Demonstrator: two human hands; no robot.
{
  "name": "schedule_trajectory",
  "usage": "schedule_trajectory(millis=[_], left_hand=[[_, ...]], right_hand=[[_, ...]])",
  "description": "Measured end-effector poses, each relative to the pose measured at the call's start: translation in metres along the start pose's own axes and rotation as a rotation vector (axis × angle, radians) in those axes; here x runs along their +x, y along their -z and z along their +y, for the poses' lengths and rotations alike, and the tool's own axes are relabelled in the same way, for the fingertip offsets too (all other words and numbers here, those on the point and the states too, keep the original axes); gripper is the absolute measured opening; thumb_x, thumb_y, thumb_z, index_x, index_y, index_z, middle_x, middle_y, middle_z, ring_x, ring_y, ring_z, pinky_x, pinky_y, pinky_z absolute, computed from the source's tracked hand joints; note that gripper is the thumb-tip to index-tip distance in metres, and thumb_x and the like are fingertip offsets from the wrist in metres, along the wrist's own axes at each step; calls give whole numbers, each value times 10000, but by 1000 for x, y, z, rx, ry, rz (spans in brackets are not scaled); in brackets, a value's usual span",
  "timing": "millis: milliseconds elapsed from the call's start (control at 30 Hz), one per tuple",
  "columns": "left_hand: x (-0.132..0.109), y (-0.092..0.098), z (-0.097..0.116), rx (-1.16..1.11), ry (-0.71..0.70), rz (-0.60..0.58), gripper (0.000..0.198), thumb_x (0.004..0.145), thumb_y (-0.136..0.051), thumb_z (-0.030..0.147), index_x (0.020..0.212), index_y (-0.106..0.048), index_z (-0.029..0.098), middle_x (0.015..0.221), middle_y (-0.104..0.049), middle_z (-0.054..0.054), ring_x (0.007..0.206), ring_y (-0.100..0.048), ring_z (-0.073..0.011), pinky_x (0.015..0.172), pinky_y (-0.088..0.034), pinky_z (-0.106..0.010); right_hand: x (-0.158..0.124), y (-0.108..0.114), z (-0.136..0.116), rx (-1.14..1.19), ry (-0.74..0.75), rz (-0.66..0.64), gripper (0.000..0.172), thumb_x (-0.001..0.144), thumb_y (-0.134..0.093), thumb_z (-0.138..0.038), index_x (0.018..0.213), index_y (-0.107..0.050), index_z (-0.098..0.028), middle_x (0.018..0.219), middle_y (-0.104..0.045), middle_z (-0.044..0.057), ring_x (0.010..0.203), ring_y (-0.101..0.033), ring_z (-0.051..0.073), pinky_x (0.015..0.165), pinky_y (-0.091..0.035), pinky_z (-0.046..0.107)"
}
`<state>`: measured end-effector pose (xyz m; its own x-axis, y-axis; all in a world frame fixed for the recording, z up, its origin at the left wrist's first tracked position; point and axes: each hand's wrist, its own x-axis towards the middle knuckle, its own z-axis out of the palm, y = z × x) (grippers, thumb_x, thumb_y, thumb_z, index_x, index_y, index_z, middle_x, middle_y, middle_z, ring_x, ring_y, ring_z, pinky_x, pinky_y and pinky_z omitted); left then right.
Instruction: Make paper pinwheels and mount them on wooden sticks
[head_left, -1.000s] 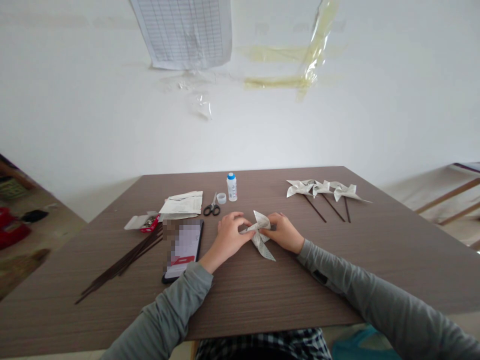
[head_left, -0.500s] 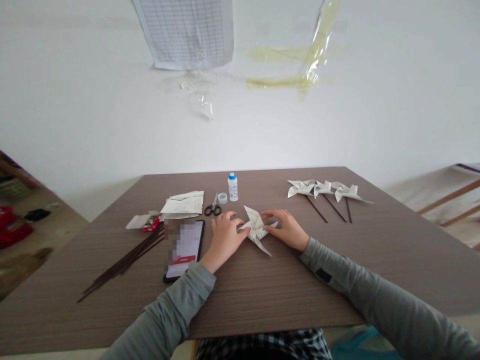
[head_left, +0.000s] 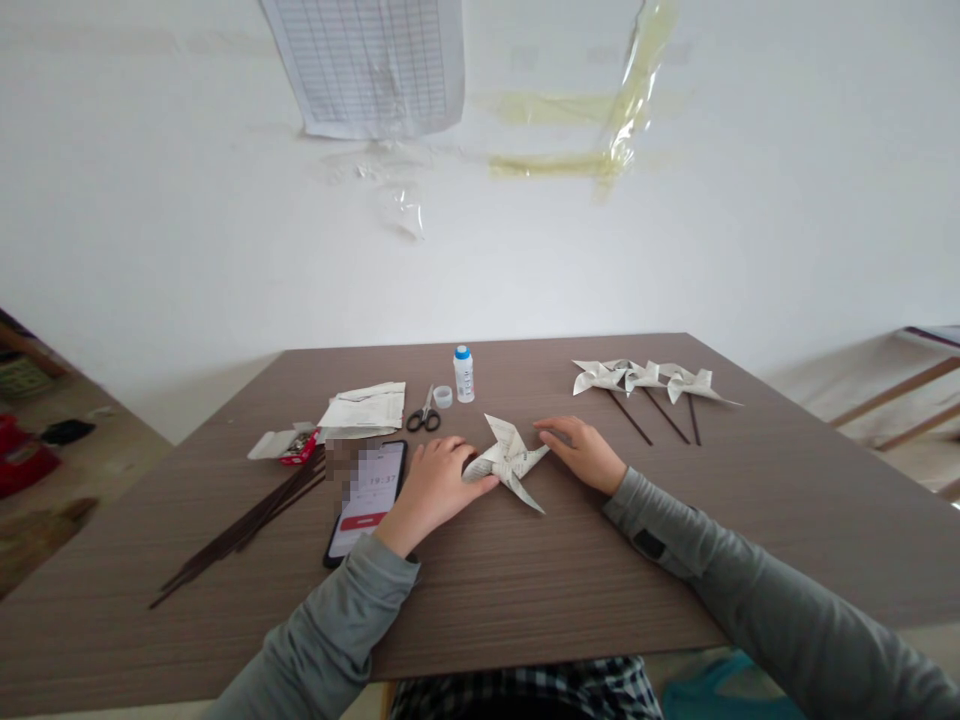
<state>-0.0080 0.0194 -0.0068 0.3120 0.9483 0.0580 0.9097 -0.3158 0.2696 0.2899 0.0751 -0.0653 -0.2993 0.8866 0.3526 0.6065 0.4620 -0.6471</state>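
Note:
A folded paper pinwheel head [head_left: 506, 460] made of printed paper lies on the brown table [head_left: 525, 580] in front of me. My left hand [head_left: 431, 485] rests flat beside its left vane, fingertips touching the paper. My right hand [head_left: 581, 450] lies flat and open just right of it, fingers stretched toward its right tip. Neither hand grips anything.
Three finished paper pinwheels [head_left: 645, 378] on dark sticks lie at the back right. A bundle of dark sticks [head_left: 247, 520], a phone [head_left: 367, 500], scissors [head_left: 425, 412], a glue bottle [head_left: 463, 373] with its cap [head_left: 443, 396], paper sheets [head_left: 365, 408] and a small red box [head_left: 300, 445] sit left.
Both hands have let go of the pinwheel head and moved apart. The pinwheel head now lies on the table between them, and the left hand has drawn back toward the phone.

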Motion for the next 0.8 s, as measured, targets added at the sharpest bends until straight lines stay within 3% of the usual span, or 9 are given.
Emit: schedule_trajectory(millis=[233, 400, 533, 667, 800], left_hand=[[-7, 1, -4, 9, 6, -71, 626, 972, -928, 460, 1544, -799, 244, 1746, -676, -183, 1635, -614, -453, 1367, -481, -599], [-10, -2, -3, 13, 20, -39, 605, 980, -908, 440, 1543, -800, 248, 1722, -696, -186, 1608, -640, -462, 1366, -484, -632], [-13, 0, -9, -31, 0, 61, 538, 979, -901, 388, 1488, -832, 229, 1597, -787, -185, 1521, -720, -439, 1320, -554, -584], [-22, 9, -31, -42, 0, 185, 390, 1034, -805, 388, 1379, -872, 218, 1539, -824, -170, 1457, -770, -394, 1302, -579, -536], [-37, 25, -73, -14, 57, 308, 370, 1072, -664, 436, 1274, -882, 216, 1423, -876, -151, 1353, -819, -376, 1230, -626, -519]], right_hand=[[5, -3, 19, 9, 29, -23, 231, 1116, -691, -309, 1182, -906, -257, 1376, -889, 129, 1346, -812, 365, 1250, -596, 570], [5, -5, 23, 17, 41, -16, 218, 1114, -699, -325, 1144, -908, -269, 1368, -888, 120, 1323, -813, 353, 1238, -597, 564], [5, -6, 24, 15, 44, -13, 210, 1106, -712, -337, 1140, -909, -270, 1368, -884, 126, 1319, -809, 357, 1232, -595, 575], [4, -6, 25, 18, 42, -15, 225, 1110, -701, -353, 1143, -910, -276, 1377, -882, 124, 1328, -803, 354, 1241, -583, 580], [4, -5, 24, 18, 32, -19, 234, 1107, -694, -349, 1123, -915, -274, 1368, -885, 124, 1318, -807, 351, 1237, -585, 565]])
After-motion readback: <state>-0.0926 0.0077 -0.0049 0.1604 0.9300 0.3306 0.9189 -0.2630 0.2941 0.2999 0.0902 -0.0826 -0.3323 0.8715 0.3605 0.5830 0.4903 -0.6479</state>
